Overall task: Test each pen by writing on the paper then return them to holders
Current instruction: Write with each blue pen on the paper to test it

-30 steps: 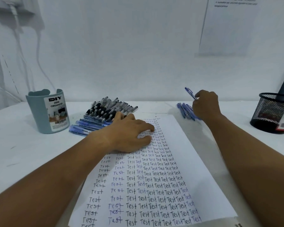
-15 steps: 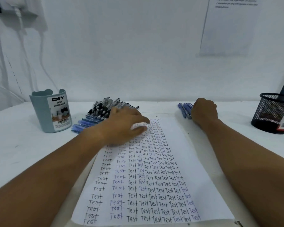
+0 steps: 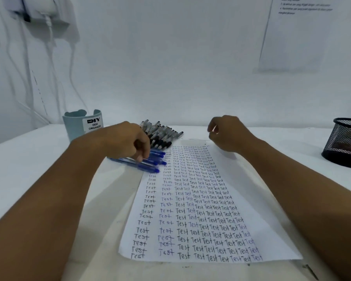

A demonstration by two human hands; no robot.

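Observation:
A white paper [image 3: 249, 203] filled with rows of "Test" lies in the middle of the table. Left of its top edge lies a pile of black pens [image 3: 164, 134], with several blue pens [image 3: 157, 158] in front of it. My left hand [image 3: 126, 140] hangs over the blue pens, its curled fingertips down on them; the thumb is hidden, so a grip cannot be made out. My right hand [image 3: 227, 134] hovers at the paper's top right corner, loosely curled, with nothing visible in it. It hides the small group of blue pens there.
A blue-grey desk organizer [image 3: 77, 126] stands at the back left, behind my left forearm. A black mesh holder [image 3: 344, 138] stands at the far right edge. A white wall with cables and a taped sheet rises just behind the table.
My left hand left the top of the paper and moved left onto the blue pens. My right hand put its blue pen down with the others and lifted slightly.

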